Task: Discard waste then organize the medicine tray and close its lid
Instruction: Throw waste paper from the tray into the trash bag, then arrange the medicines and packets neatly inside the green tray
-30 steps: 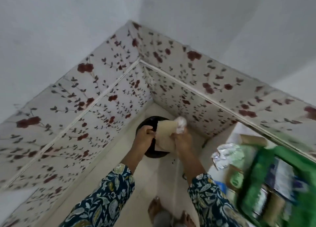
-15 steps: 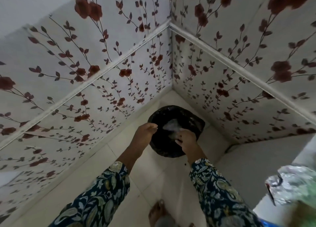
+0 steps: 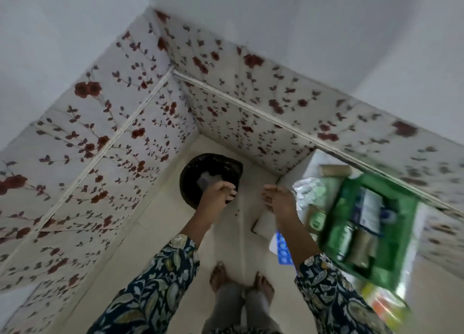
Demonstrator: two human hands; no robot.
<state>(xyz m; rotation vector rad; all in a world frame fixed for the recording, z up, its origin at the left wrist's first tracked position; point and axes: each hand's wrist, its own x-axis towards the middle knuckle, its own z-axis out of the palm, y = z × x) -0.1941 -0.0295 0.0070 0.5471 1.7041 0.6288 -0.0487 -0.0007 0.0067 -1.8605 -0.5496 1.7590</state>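
A black waste bin (image 3: pixel 193 173) stands on the floor in the room's corner, with pale crumpled waste (image 3: pixel 204 180) lying inside it. My left hand (image 3: pixel 217 198) hovers over the bin's near rim, fingers loosely curled, holding nothing. My right hand (image 3: pixel 278 199) is to the right of the bin, empty, fingers apart. The green medicine tray (image 3: pixel 401 208) sits on a white counter at the right, blurred, with boxes and strips inside; no lid is recognisable.
Crumpled foil (image 3: pixel 308 190), a green jar (image 3: pixel 316 220) and a blue blister strip (image 3: pixel 282 248) lie on the counter left of the tray. Floral tiled walls (image 3: pixel 113 145) enclose the corner. My bare feet (image 3: pixel 241 279) stand on the pale floor.
The paper waste left my hands and dropped into the bin. Both hands have lifted away, the right one moving right. The view swung up and right, bringing the tray back in.
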